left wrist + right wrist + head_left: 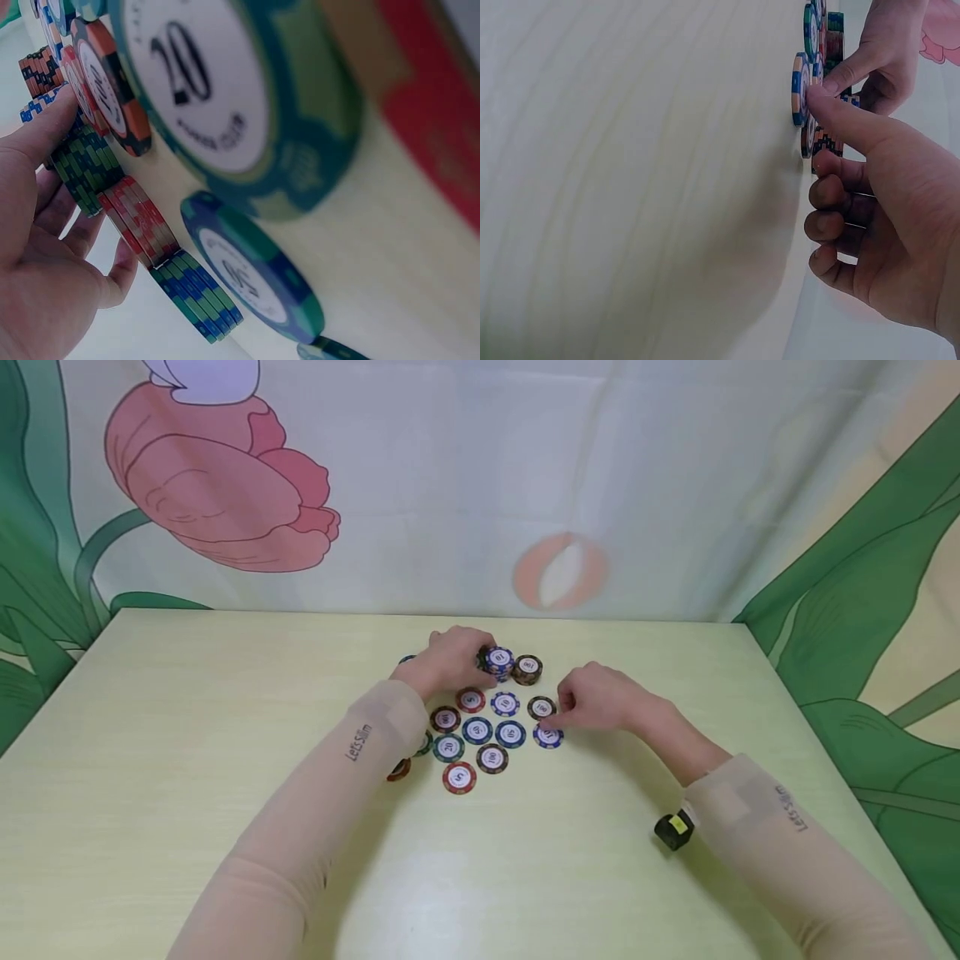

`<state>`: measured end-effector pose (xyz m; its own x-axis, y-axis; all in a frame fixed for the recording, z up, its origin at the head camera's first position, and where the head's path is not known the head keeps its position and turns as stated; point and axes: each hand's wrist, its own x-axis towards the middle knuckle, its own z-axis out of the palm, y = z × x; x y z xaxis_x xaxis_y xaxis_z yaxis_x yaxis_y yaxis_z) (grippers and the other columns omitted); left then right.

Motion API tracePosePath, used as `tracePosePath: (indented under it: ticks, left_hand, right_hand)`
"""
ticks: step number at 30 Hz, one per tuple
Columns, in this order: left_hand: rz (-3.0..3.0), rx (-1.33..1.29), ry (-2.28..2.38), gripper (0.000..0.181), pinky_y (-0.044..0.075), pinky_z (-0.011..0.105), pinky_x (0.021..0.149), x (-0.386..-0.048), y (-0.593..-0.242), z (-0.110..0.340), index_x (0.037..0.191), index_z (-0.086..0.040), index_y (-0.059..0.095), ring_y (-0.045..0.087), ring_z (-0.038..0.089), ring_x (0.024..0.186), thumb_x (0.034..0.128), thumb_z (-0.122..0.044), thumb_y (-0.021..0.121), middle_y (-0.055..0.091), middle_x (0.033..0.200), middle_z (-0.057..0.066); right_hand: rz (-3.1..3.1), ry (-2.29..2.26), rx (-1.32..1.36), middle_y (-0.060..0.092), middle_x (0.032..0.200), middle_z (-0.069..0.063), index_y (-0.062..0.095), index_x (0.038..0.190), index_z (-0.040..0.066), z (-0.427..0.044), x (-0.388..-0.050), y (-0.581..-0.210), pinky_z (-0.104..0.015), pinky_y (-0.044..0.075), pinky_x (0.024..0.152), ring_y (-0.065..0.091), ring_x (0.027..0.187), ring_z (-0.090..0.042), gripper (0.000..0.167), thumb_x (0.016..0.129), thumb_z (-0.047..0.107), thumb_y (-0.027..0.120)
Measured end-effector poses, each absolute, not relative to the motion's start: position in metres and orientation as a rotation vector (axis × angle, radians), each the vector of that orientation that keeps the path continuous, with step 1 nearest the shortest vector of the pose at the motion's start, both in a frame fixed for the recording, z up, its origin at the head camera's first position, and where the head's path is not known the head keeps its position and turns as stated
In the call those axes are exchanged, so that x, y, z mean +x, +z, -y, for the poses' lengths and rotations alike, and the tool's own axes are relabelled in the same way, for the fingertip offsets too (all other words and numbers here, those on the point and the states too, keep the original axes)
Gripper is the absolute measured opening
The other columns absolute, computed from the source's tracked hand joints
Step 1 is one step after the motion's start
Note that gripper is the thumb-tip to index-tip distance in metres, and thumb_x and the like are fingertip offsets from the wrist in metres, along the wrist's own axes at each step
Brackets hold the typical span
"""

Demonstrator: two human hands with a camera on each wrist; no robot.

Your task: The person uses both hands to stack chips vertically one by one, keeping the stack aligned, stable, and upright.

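Note:
My left hand (453, 658) is at the back stacks, thumb and fingers about a stack of blue poker chips (499, 660). In the left wrist view the thumb lies against that stack, and the other fingers reach behind a green stack (86, 166) and a red stack (141, 221). My right hand (603, 697) touches a single blue-rimmed poker chip (548, 737) with the thumb. In the right wrist view the thumb is on the face of that chip (801, 90). The other right fingers (829, 225) are bent loosely, apart from it.
Single chips in several colours lie on the pale table (585, 860), among them a red chip (459, 778) and a green chip (448, 747). A black-and-orange stack (528, 669) stands beside the blue stack. Behind hangs a flower-printed curtain (420, 485).

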<state>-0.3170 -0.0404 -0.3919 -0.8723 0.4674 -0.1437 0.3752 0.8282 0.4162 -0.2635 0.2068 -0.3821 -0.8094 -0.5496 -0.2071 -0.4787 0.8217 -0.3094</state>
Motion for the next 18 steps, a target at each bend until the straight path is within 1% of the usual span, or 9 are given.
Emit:
tracePosePath:
  ticks: [10,18]
  left_hand:
    - [-2.780,0.661,0.563,0.050,0.029,0.056,0.111,-0.3166,-0.3921,0.0407,0.136,-0.011,0.062,0.056,0.024,0.117,0.0935,-0.032,0.078,0.065,0.130,0.006]
    - [-2.783,0.665,0.568,0.051,0.028,0.056,0.112,-0.3155,-0.3920,0.0398,0.136,-0.010,0.062,0.056,0.023,0.117,0.0932,-0.032,0.079,0.065,0.131,0.006]
  right_hand:
    - [-2.738,-0.365,-0.762,0.057,0.062,0.005,0.064,0.068,0.016,-0.2064,-0.2674,-0.3839,-0.030,0.040,0.058,0.050,0.059,-0.013,0.039,0.088,0.046,0.080]
    - [-2.760,-0.369,-0.700,0.061,0.067,0.003,0.067,0.075,0.014,-0.2087,-0.2678,-0.3820,-0.031,0.042,0.061,0.052,0.063,-0.015,0.033,0.089,0.041,0.080]
